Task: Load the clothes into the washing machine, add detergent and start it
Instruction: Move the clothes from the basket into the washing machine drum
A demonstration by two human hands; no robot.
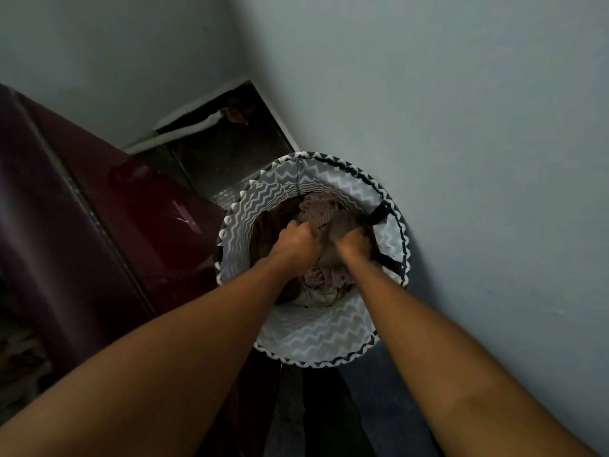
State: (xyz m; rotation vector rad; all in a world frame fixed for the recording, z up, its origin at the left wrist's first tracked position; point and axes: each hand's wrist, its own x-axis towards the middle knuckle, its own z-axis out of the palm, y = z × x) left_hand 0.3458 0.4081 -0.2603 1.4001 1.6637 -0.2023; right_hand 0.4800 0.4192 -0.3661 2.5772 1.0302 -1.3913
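- The clothes (318, 209) lie in a heap inside the round zigzag-patterned basket (306, 341), which stands against the wall (461, 127).
- The left hand (296, 242) grips a fistful of the clothes.
- The right hand (352, 242) clutches them too.
- A dark red appliance (115, 209) stands just beside the basket.

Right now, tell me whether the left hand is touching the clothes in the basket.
Touching. The head view shows the left hand gripping the clothes inside the basket.
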